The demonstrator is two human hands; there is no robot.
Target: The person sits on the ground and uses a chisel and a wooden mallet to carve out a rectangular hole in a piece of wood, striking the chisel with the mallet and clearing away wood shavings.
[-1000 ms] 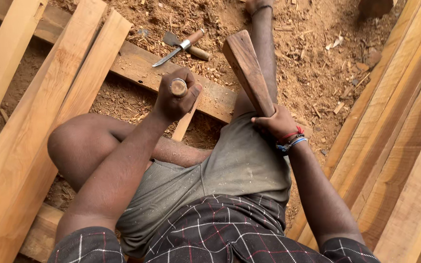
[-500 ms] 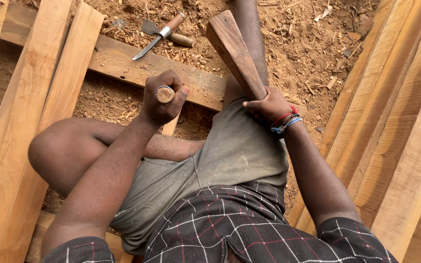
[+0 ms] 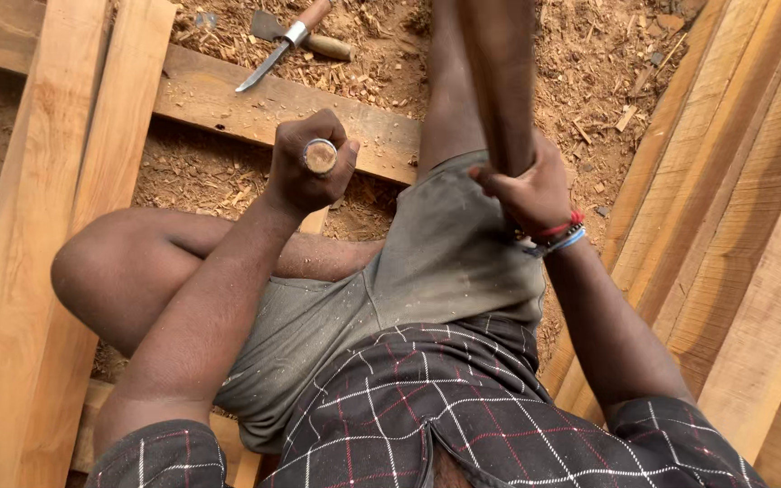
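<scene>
Midway, by look: left hand [image 3: 311, 164] clenched round round-ended wooden tool handle [image 3: 321, 155], upright over pale crosswise plank [image 3: 255, 108]; right hand [image 3: 526, 185] grips dark wooden mallet [image 3: 499, 72], raised at twelve o'clock. Chips scattered; cut itself hidden.

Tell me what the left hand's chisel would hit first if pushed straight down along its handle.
Probably the narrow wood strip just below the left hand, which grips the chisel end-on. Its blade is hidden, so depth is uncertain.
</scene>
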